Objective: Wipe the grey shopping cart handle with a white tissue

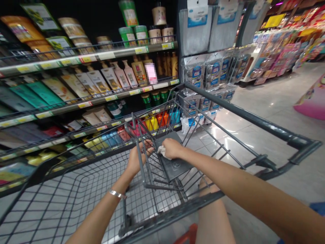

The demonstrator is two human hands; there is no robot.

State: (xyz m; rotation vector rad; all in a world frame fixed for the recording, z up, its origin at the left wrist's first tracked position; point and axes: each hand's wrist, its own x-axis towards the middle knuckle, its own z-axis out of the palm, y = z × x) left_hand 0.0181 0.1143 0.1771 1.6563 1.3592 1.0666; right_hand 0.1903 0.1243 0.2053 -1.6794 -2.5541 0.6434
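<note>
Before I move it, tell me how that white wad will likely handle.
The white wad is likely floppy, given its crumpled folds in the right hand. It is probably light, with only a small bunch showing, and its uneven shape should discourage rolling.

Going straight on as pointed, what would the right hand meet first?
The right hand, with its crumpled wipe, would likely meet the left hand, unless the cart's wires lie between; depth is unclear.

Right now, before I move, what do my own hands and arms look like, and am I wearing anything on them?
Both your left hand and right hand are ungloved. A shiny silver-coloured bracelet circles the left wrist; the right wrist shows none. No sleeves cover the forearms. Blue fabric beside the right arm may be clothing.
</note>
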